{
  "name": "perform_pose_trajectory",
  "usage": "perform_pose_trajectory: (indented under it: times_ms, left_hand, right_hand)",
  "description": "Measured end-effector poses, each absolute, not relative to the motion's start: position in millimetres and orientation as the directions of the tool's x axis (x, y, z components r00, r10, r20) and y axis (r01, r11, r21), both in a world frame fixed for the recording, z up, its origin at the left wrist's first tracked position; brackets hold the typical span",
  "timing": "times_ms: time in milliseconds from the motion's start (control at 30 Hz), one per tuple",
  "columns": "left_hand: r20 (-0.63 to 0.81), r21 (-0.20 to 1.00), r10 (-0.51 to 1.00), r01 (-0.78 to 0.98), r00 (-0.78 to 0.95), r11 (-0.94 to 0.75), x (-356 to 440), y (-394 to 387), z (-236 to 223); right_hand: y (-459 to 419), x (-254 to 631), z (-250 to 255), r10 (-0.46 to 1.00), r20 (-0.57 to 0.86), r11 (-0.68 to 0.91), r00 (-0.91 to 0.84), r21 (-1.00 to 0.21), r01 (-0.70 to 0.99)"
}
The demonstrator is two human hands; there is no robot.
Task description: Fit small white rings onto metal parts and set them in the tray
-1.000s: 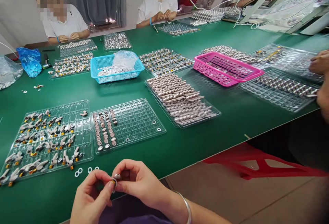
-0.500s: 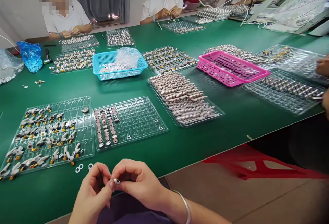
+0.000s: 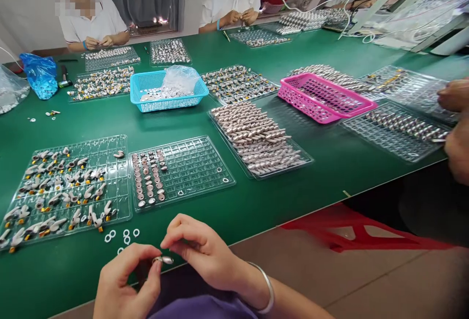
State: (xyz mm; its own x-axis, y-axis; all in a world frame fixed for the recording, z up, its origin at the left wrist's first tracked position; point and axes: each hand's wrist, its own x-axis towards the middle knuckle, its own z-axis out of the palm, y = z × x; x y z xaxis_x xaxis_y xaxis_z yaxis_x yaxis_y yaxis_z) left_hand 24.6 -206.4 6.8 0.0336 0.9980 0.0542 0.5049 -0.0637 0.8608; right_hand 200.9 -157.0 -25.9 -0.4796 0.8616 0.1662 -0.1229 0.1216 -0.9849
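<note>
Pinches a small shiny piece [image 3: 167,260] between thumb and forefinger of the left hand [image 3: 120,281], in a closed grip, near the close edge of the tabletop [image 3: 220,216] and above purple cloth [image 3: 205,307]. Holds the right hand [image 3: 207,258] just beside, apart from the piece, with thumb and forefinger curled close; impossible to make out from this view as empty or gripping.

Seems to be in the middle of a fine two-handed handling step on this single piece. Probably calls next for a steady left pinch and a light, exact touch from the right fingertips.

Has loose white rings [image 3: 126,237] nearby, beyond the left hand, then a tray of white stemmed parts [image 3: 119,177] beside a partly filled tray of round pieces [image 3: 194,167].
</note>
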Motion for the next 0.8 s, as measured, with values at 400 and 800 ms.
perform_pose_trajectory:
  times_ms: [400, 800]
  left_hand:
    - [0.353, 0.705, 0.921, 0.601, 0.163, -0.376, 22.8, -205.5, 4.9]
    - [0.222, 0.804, 0.968, 0.541, 0.114, -0.248, 20.0, -208.4, 6.3]
  right_hand:
    - [-152.5, 210.6, -18.1, 0.745, -0.154, -0.283, -0.649, -0.954, -0.098]
    - [-159.9, 207.6, -19.0, 0.830, 0.209, 0.202, -0.517, -0.977, -0.071]
